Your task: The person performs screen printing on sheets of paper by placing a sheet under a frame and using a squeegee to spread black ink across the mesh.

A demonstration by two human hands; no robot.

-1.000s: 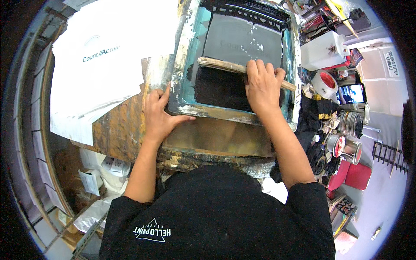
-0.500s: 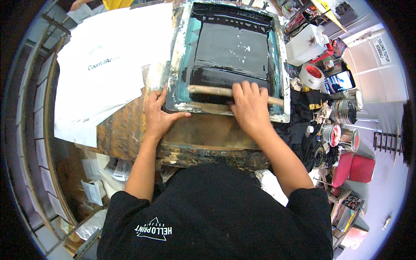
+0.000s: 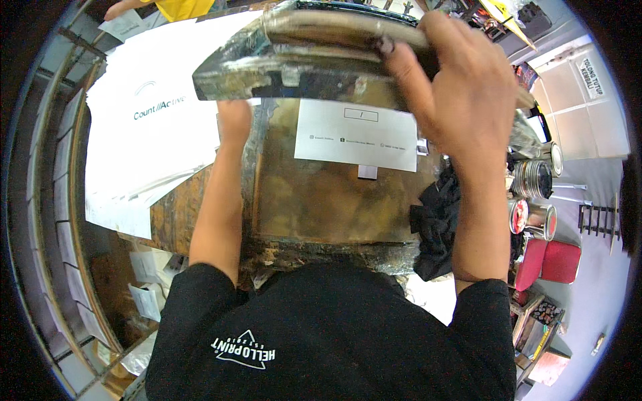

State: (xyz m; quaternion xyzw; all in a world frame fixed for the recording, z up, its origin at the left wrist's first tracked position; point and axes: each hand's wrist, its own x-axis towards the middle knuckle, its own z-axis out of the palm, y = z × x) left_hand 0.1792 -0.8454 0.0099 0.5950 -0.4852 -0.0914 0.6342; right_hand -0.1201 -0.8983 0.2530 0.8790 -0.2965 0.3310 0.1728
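The screen printing frame (image 3: pixel 301 80) is tilted up off the table, its near edge raised toward me. My right hand (image 3: pixel 468 87) is closed around the squeegee's wooden handle (image 3: pixel 334 32) at the frame's raised right side; whether it also grips the frame edge I cannot tell. My left hand (image 3: pixel 234 120) reaches up at the frame's lower left, its fingers hidden behind the frame. Under the raised frame a white sheet (image 3: pixel 354 150) with small dark print lies on the brown board (image 3: pixel 321 207). A small pale tab (image 3: pixel 367 172) sits at the sheet's near edge.
A stack of printed white sheets (image 3: pixel 160 67) spreads at the left. Black cloth (image 3: pixel 438 227) hangs over the table's right edge. Beyond it stand several cans (image 3: pixel 531 174) and a red chair (image 3: pixel 558 259). At the far left, another person's hand (image 3: pixel 124 8) holds paper beside yellow fabric (image 3: pixel 184 8).
The frame has swung up from lying flat, uncovering the sheet beneath. My right hand has risen with the squeegee handle, and my left hand has moved up and slightly left.
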